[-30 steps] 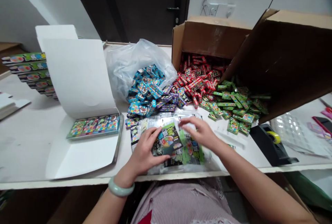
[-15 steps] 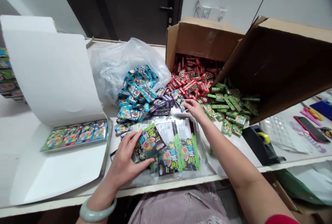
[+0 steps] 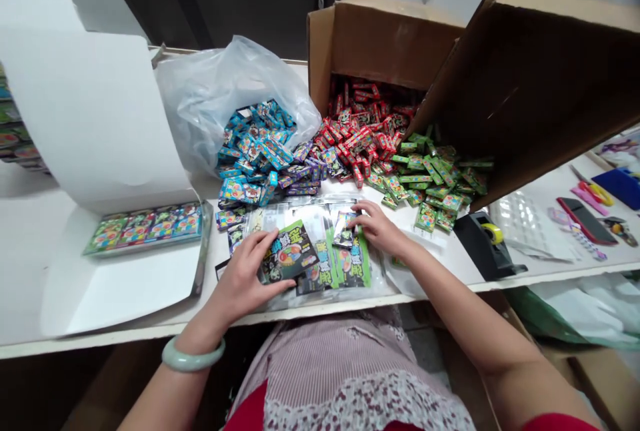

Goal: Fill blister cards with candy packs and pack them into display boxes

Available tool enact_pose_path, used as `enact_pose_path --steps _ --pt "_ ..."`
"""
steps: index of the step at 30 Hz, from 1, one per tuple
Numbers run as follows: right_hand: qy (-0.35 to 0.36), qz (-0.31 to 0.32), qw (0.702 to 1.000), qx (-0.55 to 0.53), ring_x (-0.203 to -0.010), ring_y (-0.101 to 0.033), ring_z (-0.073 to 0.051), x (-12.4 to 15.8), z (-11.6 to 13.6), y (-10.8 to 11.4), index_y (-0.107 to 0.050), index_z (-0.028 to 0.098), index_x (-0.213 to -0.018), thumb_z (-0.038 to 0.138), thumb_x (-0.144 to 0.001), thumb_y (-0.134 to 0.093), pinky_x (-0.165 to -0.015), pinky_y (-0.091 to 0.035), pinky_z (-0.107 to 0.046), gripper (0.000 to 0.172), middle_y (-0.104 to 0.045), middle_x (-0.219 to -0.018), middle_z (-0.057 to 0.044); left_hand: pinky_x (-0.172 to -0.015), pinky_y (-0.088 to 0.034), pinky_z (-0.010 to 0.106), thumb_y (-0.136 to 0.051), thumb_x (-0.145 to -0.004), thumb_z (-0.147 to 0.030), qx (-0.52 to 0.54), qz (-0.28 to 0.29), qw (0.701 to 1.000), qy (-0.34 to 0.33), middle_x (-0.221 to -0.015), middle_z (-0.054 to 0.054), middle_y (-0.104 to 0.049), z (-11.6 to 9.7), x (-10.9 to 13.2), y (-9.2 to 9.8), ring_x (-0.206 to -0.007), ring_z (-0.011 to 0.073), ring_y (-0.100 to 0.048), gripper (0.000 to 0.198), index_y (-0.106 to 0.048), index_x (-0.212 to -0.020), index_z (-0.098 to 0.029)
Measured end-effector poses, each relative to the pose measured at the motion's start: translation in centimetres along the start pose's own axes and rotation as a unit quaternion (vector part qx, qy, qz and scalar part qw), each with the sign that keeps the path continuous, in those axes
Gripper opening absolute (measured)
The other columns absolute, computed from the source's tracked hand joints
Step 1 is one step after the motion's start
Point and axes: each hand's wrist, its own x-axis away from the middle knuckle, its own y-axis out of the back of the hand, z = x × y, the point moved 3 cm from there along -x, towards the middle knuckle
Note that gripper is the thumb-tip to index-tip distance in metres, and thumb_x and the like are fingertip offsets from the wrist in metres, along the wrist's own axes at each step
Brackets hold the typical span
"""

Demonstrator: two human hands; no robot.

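- 7 o'clock: black-and-green sachet, with a multicoloured round print
- 10 o'clock: turquoise packets
- 1 o'clock: red packets
- 3 o'clock: bright green packets
- 4 o'clock: black dispenser, yellow tape
- 6 o'clock: pink-striped garment, white lace
- 8 o'clock: pale green bangle

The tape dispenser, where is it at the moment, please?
In the head view, the black tape dispenser stands on the white table right of the person's right hand, below the open cardboard box and the green packets.
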Motion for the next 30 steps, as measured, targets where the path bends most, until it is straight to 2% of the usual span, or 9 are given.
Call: enact_pose_path --steps 3,7,9,11,14,19,23,27,30 --pt "-0.055 -0.009 0.996 0.062 -0.131 -0.039 -0.026 1.0 0.5 0.1 -0.059 0.021 -0.118 0.011 -0.081 -0.054 -0.109 -0.031 -0.05 0.039 -0.048 -0.135 -0.013 -0.102 -0.044 0.05 -0.07 -0.075 -0.05 0.0 0.012 1.0 -0.004 -0.128 0.011 -0.045 -0.2 0.1 -0.1 -0.119 0.0318 -0.049 0.086 -0.028 -0.146 -0.027" --pt "-0.106 0.046 0.987 0.115 -0.136 -0.032 -0.035 0.7 1.6 -0.9 -0.041 0.022 -0.139 0.044 -0.069 -0.076 -0.108 -0.029 -0.056 0.081 -0.038 -0.146 -0.016 -0.103 -0.042 0.049 -0.07 -0.076 -0.049 -0.001 0.039 0.999 -0.019 -0.131 0.012 -0.043 -0.5 -0.2 -0.6 -0.122 0.0317 -0.047 0.086 -0.026 -0.146 -0.026" --pt "-0.096 0.056 0.987 0.117 -0.129 -0.041 -0.034 0.3 2.2 -1.1 -0.044 0.021 -0.135 0.04 -0.068 -0.076 -0.105 -0.035 -0.053 0.077 -0.048 -0.137 -0.016 -0.104 -0.042 0.049 -0.069 -0.076 -0.049 -0.004 0.048 0.999 -0.023 -0.132 0.013 -0.043 -0.6 -0.3 -0.7 -0.122 0.0323 -0.047 0.086 -0.026 -0.147 -0.025" --pt "-0.083 0.011 0.991 0.104 -0.121 -0.048 -0.031 0.1 2.9 -0.6 -0.049 0.019 -0.13 0.034 -0.07 -0.073 -0.102 -0.039 -0.05 0.066 -0.054 -0.128 -0.015 -0.104 -0.041 0.049 -0.07 -0.076 -0.05 -0.008 0.046 0.999 -0.022 -0.132 0.014 -0.043 -0.5 -0.3 -0.7 -0.122 0.0327 -0.047 0.086 -0.027 -0.147 -0.024" --pt "-0.043 -0.056 0.994 0.084 -0.123 -0.046 -0.03 0.1 4.9 1.1 -0.047 0.02 -0.132 0.034 -0.074 -0.071 -0.103 -0.039 -0.049 0.064 -0.05 -0.129 -0.014 -0.104 -0.041 0.049 -0.071 -0.075 -0.049 -0.008 0.032 0.999 -0.022 -0.131 0.015 -0.044 -0.5 -0.2 -0.5 -0.122 0.0327 -0.046 0.086 -0.029 -0.146 -0.022" --pt "0.062 0.093 0.984 0.143 -0.124 -0.044 -0.032 -0.4 9.0 2.3 -0.045 0.028 -0.136 0.035 -0.076 -0.072 -0.103 -0.037 -0.052 0.066 -0.047 -0.136 -0.012 -0.102 -0.041 0.05 -0.074 -0.072 -0.049 0.01 0.022 0.998 -0.053 -0.131 0.016 -0.045 -1.0 -0.7 -0.5 -0.121 0.0328 -0.046 0.091 -0.029 -0.146 -0.02" --pt "0.096 0.174 0.966 0.167 -0.123 -0.045 -0.035 -0.9 9.9 2.1 -0.047 0.024 -0.135 0.031 -0.076 -0.073 -0.1 -0.04 -0.054 0.065 -0.047 -0.137 -0.015 -0.102 -0.041 0.052 -0.075 -0.07 -0.048 0.025 0.035 0.996 -0.077 -0.13 0.016 -0.046 -1.5 -1.0 -0.7 -0.121 0.0335 -0.047 0.094 -0.028 -0.147 -0.022" --pt "0.103 0.174 0.977 0.073 -0.13 -0.041 -0.031 -1.1 9.5 1.4 -0.042 0.021 -0.136 0.04 -0.076 -0.074 -0.103 -0.042 -0.049 0.071 -0.042 -0.14 -0.017 -0.102 -0.042 0.051 -0.077 -0.068 -0.049 0.069 0.046 0.995 -0.052 -0.131 0.016 -0.047 -2.1 -1.0 -1.0 -0.121 0.0342 -0.047 0.095 -0.031 -0.147 -0.023" --pt "0.081 0.123 0.989 0.032 -0.132 -0.041 -0.031 -1.2 9.6 0.6 -0.035 0.022 -0.138 0.047 -0.074 -0.074 -0.104 -0.041 -0.05 0.079 -0.042 -0.14 -0.017 -0.102 -0.042 0.052 -0.077 -0.067 -0.05 0.076 0.025 0.997 -0.02 -0.13 0.016 -0.048 -2.1 -0.8 -0.9 -0.121 0.0341 -0.048 0.097 -0.03 -0.147 -0.023"
